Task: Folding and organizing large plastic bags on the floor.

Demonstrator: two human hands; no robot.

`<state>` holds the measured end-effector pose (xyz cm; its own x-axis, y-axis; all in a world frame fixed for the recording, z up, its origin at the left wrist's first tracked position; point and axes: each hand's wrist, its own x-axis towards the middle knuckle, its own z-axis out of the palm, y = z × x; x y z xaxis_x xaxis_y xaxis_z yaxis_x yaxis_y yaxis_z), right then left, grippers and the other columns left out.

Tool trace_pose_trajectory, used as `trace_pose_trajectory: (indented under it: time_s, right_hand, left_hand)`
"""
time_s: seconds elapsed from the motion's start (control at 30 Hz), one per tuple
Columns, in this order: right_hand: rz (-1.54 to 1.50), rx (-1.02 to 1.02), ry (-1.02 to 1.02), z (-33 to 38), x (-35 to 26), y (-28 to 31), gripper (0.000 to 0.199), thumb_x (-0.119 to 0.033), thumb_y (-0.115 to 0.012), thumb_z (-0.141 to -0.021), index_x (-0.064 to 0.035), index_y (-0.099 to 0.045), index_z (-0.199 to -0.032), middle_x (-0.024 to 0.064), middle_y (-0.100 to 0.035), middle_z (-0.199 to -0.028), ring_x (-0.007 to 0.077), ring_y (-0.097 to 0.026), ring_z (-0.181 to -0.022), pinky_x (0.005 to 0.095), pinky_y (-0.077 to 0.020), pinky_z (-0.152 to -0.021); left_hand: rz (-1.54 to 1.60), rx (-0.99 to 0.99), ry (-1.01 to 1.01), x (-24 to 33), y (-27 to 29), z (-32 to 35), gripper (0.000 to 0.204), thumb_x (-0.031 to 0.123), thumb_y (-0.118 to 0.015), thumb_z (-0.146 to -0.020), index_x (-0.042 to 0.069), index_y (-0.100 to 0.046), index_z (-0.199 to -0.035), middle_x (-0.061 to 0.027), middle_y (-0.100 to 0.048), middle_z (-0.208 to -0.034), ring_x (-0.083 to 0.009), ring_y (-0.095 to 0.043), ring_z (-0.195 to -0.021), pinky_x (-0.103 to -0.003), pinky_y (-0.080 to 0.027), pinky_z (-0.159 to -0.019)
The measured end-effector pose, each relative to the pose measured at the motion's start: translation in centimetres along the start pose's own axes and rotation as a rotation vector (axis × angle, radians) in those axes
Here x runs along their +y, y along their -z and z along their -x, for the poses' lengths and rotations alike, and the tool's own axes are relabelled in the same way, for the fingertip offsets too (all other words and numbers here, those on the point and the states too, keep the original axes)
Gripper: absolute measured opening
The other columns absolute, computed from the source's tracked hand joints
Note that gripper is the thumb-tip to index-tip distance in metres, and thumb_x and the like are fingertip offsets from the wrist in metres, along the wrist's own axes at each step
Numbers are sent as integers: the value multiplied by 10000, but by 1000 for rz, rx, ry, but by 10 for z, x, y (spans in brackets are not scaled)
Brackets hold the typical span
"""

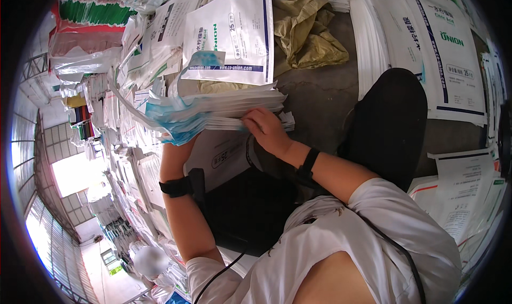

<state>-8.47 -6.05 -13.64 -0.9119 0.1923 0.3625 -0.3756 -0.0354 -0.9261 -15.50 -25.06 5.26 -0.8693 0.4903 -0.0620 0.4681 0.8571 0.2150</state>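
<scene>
A thick stack of flattened white sacks [229,109], with blue printing along its left end, lies level in front of me above my lap. My left hand [177,144] holds that blue end from the near side, and the sacks cover most of its fingers. At the stack's right part, my right hand [266,129] bends its fingers over the near edges and grips them. Just beyond stands another white printed sack [232,34] with green and dark blue lettering. A pale blue strip [205,60] curves up over the stack, blurred.
A crumpled yellowish-brown sack [306,32] lies on the dark floor [320,90] ahead. More piles of white sacks [453,53] stand to the right, beside my dark-clothed knee [392,112]. High stacks of sacks [120,117] line the left. One printed sack [221,154] rests near my lap.
</scene>
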Motion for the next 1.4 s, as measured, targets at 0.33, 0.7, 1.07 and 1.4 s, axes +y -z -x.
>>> trace_pose_trajectory:
  time_s: [0.33,0.7,1.07,1.4]
  right_hand:
    - [-152,-278,-237,-22,-3,18,492,-99,-731,-856,-64,-519,-1298,93,-578,-1150,190,-632,-829,330,-524,-766]
    - [213,-182,75,-37,-10,21,526,-107,-777,-749,-78,-519,-1207,139,-563,-1144,341,-604,-1024,408,-504,-844]
    - [385,-141,190,-47,-19,17,310,-155,-786,-712,-100,-609,-961,67,-604,-979,288,-581,-970,423,-447,-832]
    - [330,-116,282,-57,-24,12,229,-111,-733,-749,-78,-606,-937,69,-579,-1167,299,-542,-1142,473,-407,-1017]
  left_hand:
    - [-44,2,-73,-23,0,9,363,81,-768,-809,38,-674,-1157,-128,-690,-1137,-299,-635,-1075,-393,-487,-956]
    - [-33,-7,-41,-9,1,5,278,80,-691,-843,40,-682,-1118,-156,-675,-1120,-351,-624,-1055,-415,-482,-937]
    - [-49,-16,-79,-4,-2,3,332,81,-763,-819,34,-685,-1138,-134,-698,-1102,-297,-653,-1032,-384,-508,-910]
    - [-53,-48,-75,-27,2,8,241,132,-696,-827,47,-688,-1052,-179,-667,-1079,-409,-606,-1007,-466,-483,-881]
